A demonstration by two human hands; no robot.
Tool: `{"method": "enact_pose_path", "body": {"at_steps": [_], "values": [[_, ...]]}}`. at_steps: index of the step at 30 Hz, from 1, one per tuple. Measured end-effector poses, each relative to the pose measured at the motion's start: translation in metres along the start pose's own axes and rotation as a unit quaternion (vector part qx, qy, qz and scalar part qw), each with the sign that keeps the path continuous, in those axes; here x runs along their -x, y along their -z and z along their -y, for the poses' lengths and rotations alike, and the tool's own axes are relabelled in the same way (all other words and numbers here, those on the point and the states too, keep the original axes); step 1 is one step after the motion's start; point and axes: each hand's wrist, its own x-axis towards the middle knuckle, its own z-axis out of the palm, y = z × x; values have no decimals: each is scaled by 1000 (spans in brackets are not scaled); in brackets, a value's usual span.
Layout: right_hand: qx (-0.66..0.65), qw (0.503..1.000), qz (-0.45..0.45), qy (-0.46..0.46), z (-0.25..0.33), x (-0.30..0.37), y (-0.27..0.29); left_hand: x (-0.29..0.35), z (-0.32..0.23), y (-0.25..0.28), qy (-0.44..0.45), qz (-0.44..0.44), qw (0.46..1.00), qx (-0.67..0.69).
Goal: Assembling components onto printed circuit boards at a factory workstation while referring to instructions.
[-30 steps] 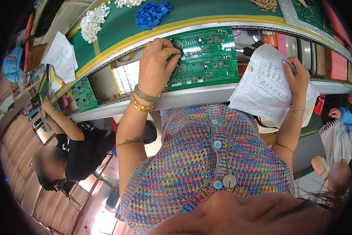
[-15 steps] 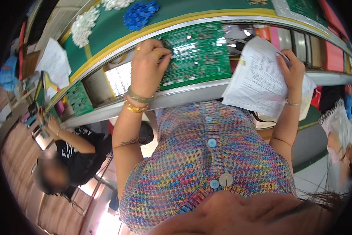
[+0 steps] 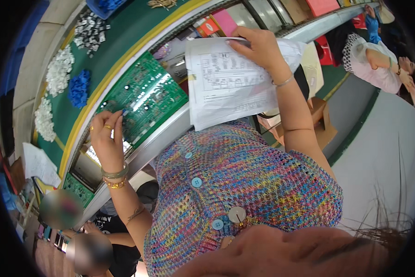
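Circuit board (image 3: 159,94), head view: the large green board lies slantwise at the left of centre, alongside a metal rail (image 3: 168,127). Since the two earlier frames, the chief change is one of viewpoint. The whole scene has turned, so that the board, formerly almost square to the picture, now runs obliquely, and more of the desk (image 3: 119,32) shows at the upper left: a heap of black-and-silver parts (image 3: 92,32) and a blue bin (image 3: 94,9) have come into view beyond the white parts (image 3: 59,71) and the blue parts (image 3: 79,88).

The left hand (image 3: 106,141) keeps its place at the board's left end, thumb and forefinger nearly closed in a narrow pinch about a small blue piece (image 3: 125,112); whether the piece touches the board cannot be told. The right hand (image 3: 260,48) keeps its grip on printed papers (image 3: 235,92), thumb on the near face and the other fingers partly hidden; the sheets hang just beside the board's right corner.

The hands' arrangement being unchanged, the work seems to remain at the same spot, the blue piece apparently not yet released, with the diagrams turned toward the wearer.
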Motion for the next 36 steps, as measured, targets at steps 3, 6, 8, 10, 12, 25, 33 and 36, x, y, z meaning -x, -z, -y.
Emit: {"method": "enact_pose_path", "body": {"at_steps": [3, 6, 8, 10, 12, 25, 33, 36], "values": [[-2, 999, -31, 16, -10, 9, 0, -22, -7, 10, -38, -1, 999, 27], [-16, 1000, -26, 4, -10, 11, 0, -70, -21, 26, -73, -25, 997, -23], [-28, 999, 4, -26, -4, 12, 3, -109, -16, 22, -97, -67, 993, 9], [-36, 999, -1, -13, -5, 11, 2, -156, 5, 9, -135, -89, 987, -10], [-37, 999, 15, -27, -2, 9, 1, -195, 14, -3, -152, -154, 969, -120], [-15, 1000, -11, -20, -4, 7, 0, -260, 22, -37, -90, -67, 922, -370], [-4, 1000, -7, -3, -7, 7, 1, -138, -23, 10, -83, -36, 996, 23], [9, 1000, -2, -7, -6, 7, -4, -72, -23, 25, 32, 16, 995, 98]]}}
